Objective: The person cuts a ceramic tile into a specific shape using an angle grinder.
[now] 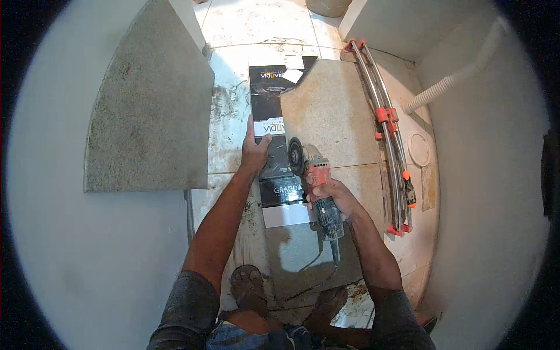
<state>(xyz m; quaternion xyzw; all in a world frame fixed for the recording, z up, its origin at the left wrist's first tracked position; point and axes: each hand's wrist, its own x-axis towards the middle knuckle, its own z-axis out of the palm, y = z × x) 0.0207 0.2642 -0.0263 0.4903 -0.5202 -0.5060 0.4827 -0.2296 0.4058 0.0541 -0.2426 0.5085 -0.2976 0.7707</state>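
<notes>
Gripping the grinder point(319, 185) in my right hand point(340, 198), long axis roughly 5-to-11 o'clock, disc point(296, 156) at the 11 end. Left hand's point(255, 154) spread on the card's point(267, 107) 9 o'clock edge, nearer it. Card runs 12-to-6 over the tile point(329, 114).

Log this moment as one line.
left hand: on printed cardboard | right hand: gripping angle grinder | tile: partly under cardboard | red-fitted metal rails: right of tile

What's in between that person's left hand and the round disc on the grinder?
In the head view, just a stretch of black printed cardboard shows between the left hand and the grinder's disc.
</notes>
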